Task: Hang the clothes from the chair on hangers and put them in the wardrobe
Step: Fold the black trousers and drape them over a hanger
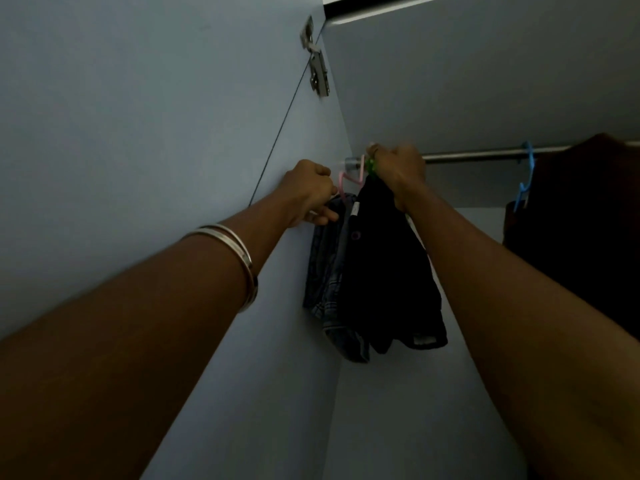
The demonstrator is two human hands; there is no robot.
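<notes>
Inside the wardrobe, a metal rail [474, 155] runs from the left wall to the right. My right hand [398, 171] grips the top of a green hanger [371, 167] at the rail's left end; a black garment [388, 271] hangs from it. Just left of it, a pink hanger [348, 180] carries a grey-blue checked garment [327, 271]. My left hand [310, 194], a silver bangle on its wrist, pinches the top of the checked garment by the pink hanger's arm.
A blue hanger [526, 174] with a dark garment [581, 220] hangs further right on the rail. The wardrobe's left wall carries a metal hinge [317, 69], with the open door to its left. The back wall and the shelf above enclose the space.
</notes>
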